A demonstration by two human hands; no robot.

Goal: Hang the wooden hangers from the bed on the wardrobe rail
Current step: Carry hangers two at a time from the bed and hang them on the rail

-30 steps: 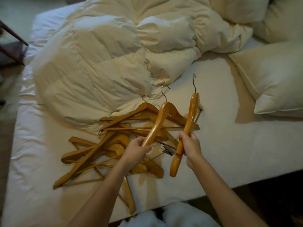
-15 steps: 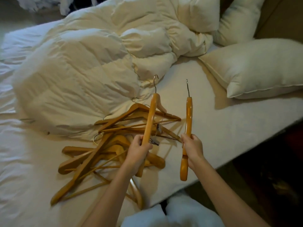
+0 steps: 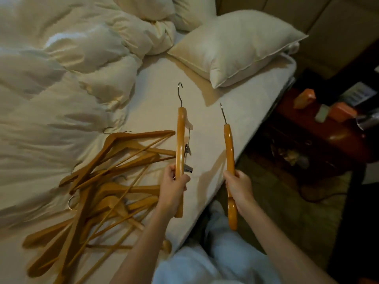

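My left hand (image 3: 174, 185) grips one wooden hanger (image 3: 180, 140), my right hand (image 3: 239, 186) a second hanger (image 3: 229, 148), both above the bed (image 3: 155, 103); the pile (image 3: 106, 181) lies unhung, near left, no wardrobe rail in view.

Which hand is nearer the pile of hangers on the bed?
Left. The left hand, gripping a clip hanger, is beside the hanger pile; the right hand, gripping a second hanger, is by the bed edge.
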